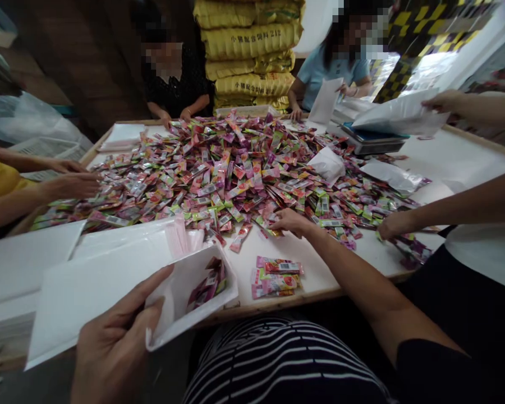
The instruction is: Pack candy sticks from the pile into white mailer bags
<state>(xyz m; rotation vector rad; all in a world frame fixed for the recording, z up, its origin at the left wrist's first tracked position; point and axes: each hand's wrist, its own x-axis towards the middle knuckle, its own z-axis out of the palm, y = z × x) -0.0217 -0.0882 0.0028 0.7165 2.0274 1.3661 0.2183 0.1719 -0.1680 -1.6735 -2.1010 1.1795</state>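
White film, soft and creased, forms the open pouch (172, 320) that the left grip (115, 334) has clamped by one side, thumb against fingers, at the front edge of the bench (320, 272). Its mouth gapes sideways toward the bench's right end, with bagged-in sachets (212, 283) lying close behind the lip, so a little more tilt, or a slack wall buckling where nothing props it, could let several slide out; being partly beyond that edge, some might miss the bench altogether. Just inside the same edge, to the right of the pouch, sits a small pile (280, 278) of slick, overlapping sachets, and a brush from the forearm above or the striped clothing (286, 359) below could skid it off. Farther in, the right grip (293, 221) touches the near fringe of the heap (235, 168); whether its fingertips have met on a sachet cannot be told. Colours mix there, so a wrong one could be lifted by mistake, and tugging from underneath might send the fringe slumping into the small pile. Toward the right front corner, a co-worker's hand (395, 224) works among the sachets, so reaches could cross. Near the left front corner, flat pouches (88, 280) overlap loosely, one corner jutting past the edge, where a bump could drag them down.
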